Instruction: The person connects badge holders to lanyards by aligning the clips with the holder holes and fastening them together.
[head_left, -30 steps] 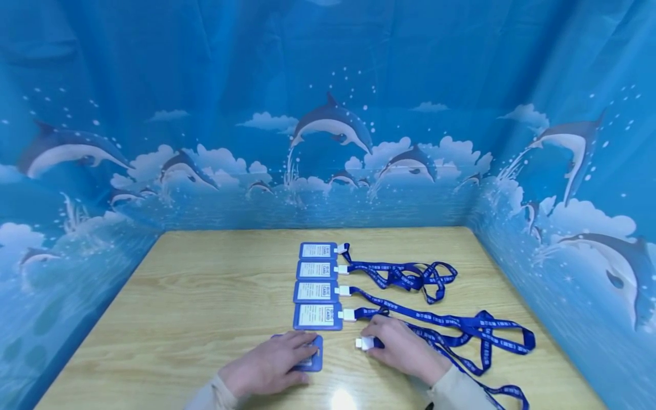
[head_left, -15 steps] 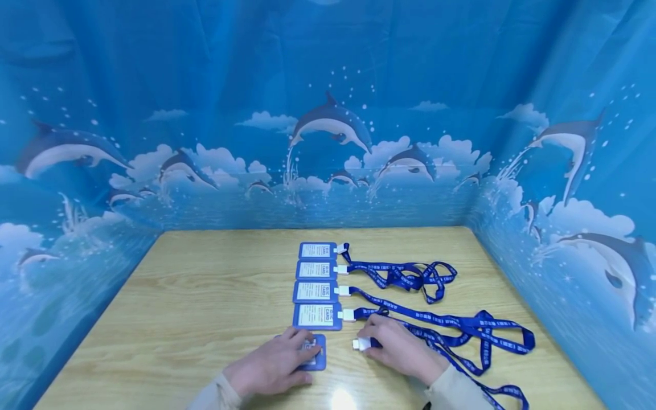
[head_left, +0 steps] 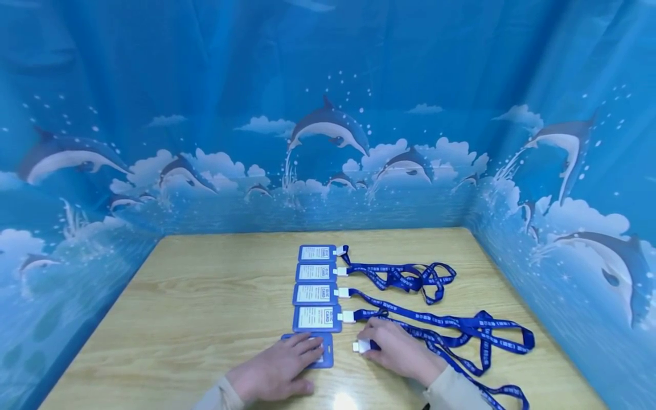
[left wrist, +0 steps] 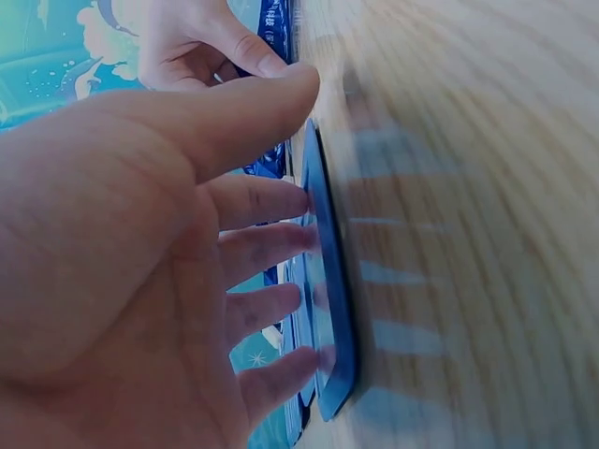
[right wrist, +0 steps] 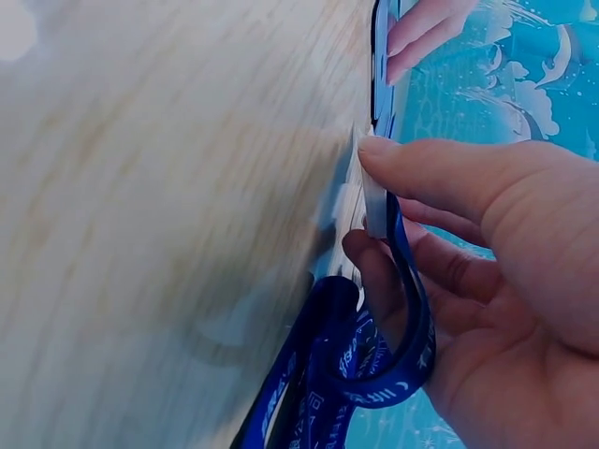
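Note:
My left hand (head_left: 277, 367) lies over a blue card holder (head_left: 328, 359) at the near side of the table. In the left wrist view its fingertips press on the face of that card holder (left wrist: 337, 309), fingers extended and thumb raised clear. To the right, my right hand (head_left: 402, 348) pinches the white plastic clip (head_left: 363, 346) of a blue lanyard. In the right wrist view thumb and fingers hold the clip (right wrist: 375, 201), and the printed strap (right wrist: 412, 360) loops below. A small gap separates clip and card holder.
Beyond the hands, several blue card holders (head_left: 316, 318) lie in a column, white clips at their right ends. Their printed lanyards (head_left: 463, 323) sprawl across the right side of the wooden table (head_left: 215, 296). A dolphin-print curtain (head_left: 328, 210) borders the table.
The left hand has slid the card holder a little to the right, toward the clip. The right hand keeps its pinch on the clip and has barely moved.

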{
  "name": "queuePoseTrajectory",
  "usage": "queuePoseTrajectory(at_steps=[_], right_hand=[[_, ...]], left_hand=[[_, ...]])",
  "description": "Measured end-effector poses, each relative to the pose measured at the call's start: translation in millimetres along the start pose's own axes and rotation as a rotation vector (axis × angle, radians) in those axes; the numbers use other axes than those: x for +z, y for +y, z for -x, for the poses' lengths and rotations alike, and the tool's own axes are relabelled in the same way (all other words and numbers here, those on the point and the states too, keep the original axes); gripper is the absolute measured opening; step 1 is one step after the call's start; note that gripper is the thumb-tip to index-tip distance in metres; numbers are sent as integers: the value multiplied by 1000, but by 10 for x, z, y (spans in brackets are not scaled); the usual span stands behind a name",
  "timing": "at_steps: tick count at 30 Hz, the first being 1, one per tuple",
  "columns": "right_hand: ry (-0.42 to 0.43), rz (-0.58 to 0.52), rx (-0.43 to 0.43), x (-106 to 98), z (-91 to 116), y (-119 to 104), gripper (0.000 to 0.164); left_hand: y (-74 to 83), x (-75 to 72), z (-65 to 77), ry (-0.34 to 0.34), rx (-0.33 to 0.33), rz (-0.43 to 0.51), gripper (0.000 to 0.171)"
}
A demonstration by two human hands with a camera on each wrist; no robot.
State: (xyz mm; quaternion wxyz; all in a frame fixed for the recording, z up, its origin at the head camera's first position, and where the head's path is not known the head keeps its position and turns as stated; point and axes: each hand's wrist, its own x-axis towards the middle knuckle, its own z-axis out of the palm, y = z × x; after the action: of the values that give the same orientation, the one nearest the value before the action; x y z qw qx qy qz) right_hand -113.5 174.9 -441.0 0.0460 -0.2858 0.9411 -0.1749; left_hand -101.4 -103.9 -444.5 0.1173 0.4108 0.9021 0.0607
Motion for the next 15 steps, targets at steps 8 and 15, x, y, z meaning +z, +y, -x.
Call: queuePoseTrajectory(at_steps=[8, 15], right_hand=[[1, 6, 1, 12, -23, -10, 33], [-12, 10, 4, 34, -56, -12, 32]], left_hand=[[13, 39, -9, 32, 11, -35, 69], [47, 32, -33, 5, 9, -35, 71]])
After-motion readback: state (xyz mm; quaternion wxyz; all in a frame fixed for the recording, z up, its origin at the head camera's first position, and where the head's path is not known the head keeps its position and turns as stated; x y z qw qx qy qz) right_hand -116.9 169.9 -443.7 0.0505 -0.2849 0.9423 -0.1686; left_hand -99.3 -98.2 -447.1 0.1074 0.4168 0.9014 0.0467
